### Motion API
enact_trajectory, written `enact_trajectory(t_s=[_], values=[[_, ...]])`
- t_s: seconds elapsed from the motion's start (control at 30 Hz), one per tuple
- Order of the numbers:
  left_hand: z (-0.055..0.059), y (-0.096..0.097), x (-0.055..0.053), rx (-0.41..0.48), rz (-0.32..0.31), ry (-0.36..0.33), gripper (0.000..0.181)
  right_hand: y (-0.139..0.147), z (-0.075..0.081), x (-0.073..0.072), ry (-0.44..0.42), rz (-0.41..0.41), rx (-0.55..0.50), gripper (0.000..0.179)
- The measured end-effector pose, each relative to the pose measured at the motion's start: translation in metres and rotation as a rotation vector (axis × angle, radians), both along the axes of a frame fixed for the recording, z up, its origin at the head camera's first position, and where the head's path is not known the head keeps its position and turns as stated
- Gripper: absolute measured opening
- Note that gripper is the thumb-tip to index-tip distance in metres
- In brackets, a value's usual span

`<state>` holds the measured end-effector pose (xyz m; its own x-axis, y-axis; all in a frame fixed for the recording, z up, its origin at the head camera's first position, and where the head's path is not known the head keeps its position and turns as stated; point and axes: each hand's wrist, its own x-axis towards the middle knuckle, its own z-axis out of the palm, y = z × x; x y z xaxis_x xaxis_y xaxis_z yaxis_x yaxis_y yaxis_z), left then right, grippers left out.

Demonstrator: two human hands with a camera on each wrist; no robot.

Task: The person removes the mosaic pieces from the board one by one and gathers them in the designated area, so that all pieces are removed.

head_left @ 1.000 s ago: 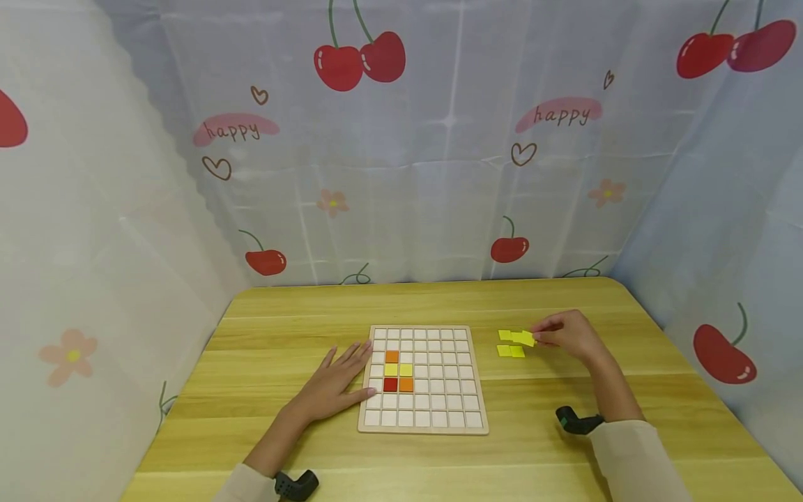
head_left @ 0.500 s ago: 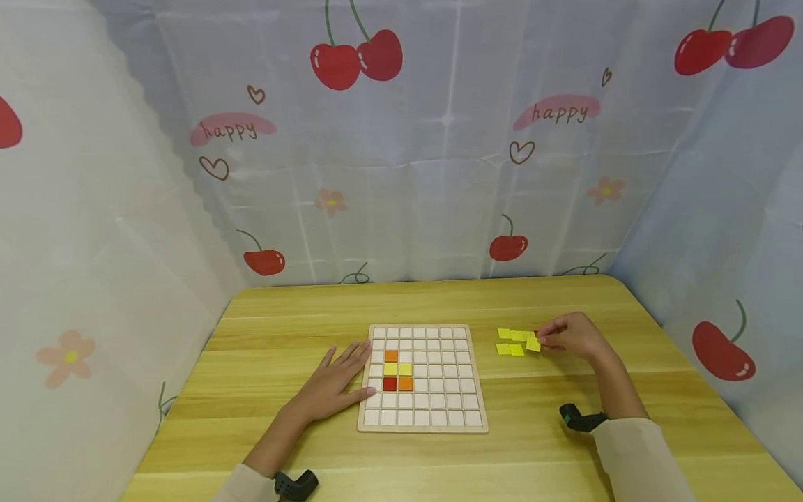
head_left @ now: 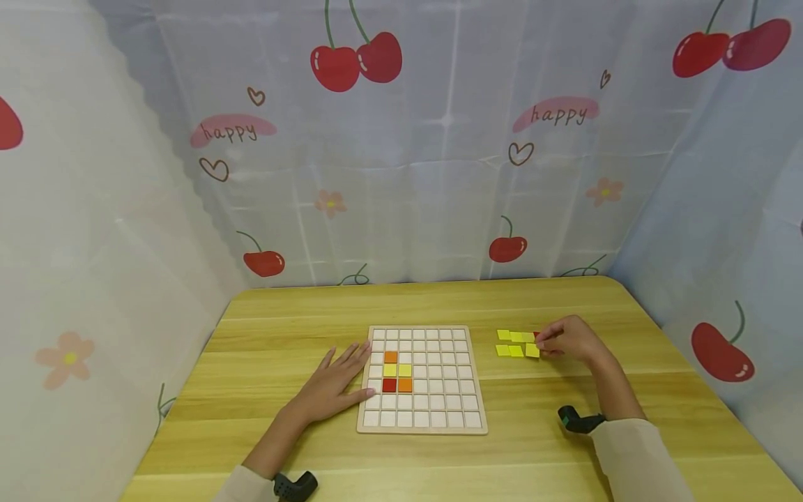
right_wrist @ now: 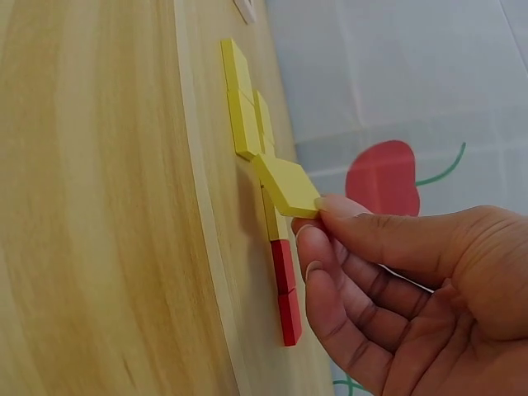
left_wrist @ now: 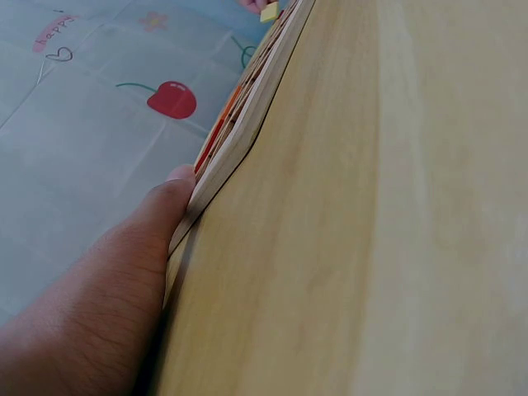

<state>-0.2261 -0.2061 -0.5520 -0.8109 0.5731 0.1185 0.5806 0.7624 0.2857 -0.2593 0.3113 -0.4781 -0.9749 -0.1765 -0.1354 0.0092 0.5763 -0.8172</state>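
My right hand (head_left: 569, 338) pinches a yellow square tile (right_wrist: 286, 186) by one corner between thumb and fingers. In the right wrist view that tile is tilted above the table, close to the other yellow tiles (right_wrist: 238, 99). The head view puts it at the right end of the front row of yellow tiles (head_left: 509, 351). Two red tiles (right_wrist: 283, 266) lie in line behind it, partly hidden by the hand in the head view. My left hand (head_left: 337, 381) lies spread at the left side of a wooden grid board (head_left: 420, 431), thumb and fingertips at its edge.
On the board, a red tile (head_left: 389, 385), two orange tiles and two yellow tiles sit among white squares. A back row of yellow tiles (head_left: 514, 336) lies right of the board. Patterned curtains (head_left: 426, 209) surround the wooden table (head_left: 301, 460).
My right hand has drawn the yellow tile from the back row to the right and toward me, to the end of the front row. A red tile now shows. The left hand stays put.
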Motion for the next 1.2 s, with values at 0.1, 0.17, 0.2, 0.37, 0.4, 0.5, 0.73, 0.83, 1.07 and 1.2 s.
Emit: enact_trajectory(t_s=[0.1,0.17,0.2,0.37,0.4,0.5,0.73,0.83,1.07,1.2], values=[[0.0007,0.0005,0.0007,0.006,0.000,-0.003,0.089,-0.0008,-0.0010,0.0003,0.009,0.007,0.006,0.014],[0.0011,0.0008,0.0010,0.006,-0.001,-0.004,0.089,-0.0015,-0.0015,0.0001,0.014,0.010,0.012,0.013],[0.0014,0.0009,0.0012,0.007,-0.001,-0.004,0.089,-0.0016,-0.0018,-0.0001,0.016,0.012,0.015,0.013],[0.0012,0.0005,0.0017,0.006,-0.002,0.002,0.089,-0.0028,-0.0034,-0.0020,0.013,0.008,0.025,0.013],[0.0012,0.0003,0.0019,0.005,-0.002,0.002,0.089,-0.0030,-0.0038,-0.0024,0.010,0.004,0.026,0.013],[0.0011,-0.0001,0.0022,0.003,0.000,0.001,0.089,-0.0041,-0.0041,-0.0031,0.003,-0.009,0.027,0.012],[0.0017,-0.0004,0.0020,0.007,0.001,-0.011,0.089,-0.0070,-0.0034,-0.0037,0.008,-0.017,0.019,0.014],[0.0021,-0.0004,0.0020,0.005,0.000,-0.008,0.089,-0.0074,-0.0043,-0.0041,0.010,-0.025,0.017,0.013],[0.0029,0.0001,0.0020,0.011,-0.001,-0.011,0.089,-0.0064,-0.0064,-0.0042,0.006,-0.046,-0.003,0.014],[0.0026,0.0000,0.0019,0.006,0.001,-0.008,0.089,-0.0065,-0.0052,-0.0037,0.003,-0.056,0.012,0.014]])
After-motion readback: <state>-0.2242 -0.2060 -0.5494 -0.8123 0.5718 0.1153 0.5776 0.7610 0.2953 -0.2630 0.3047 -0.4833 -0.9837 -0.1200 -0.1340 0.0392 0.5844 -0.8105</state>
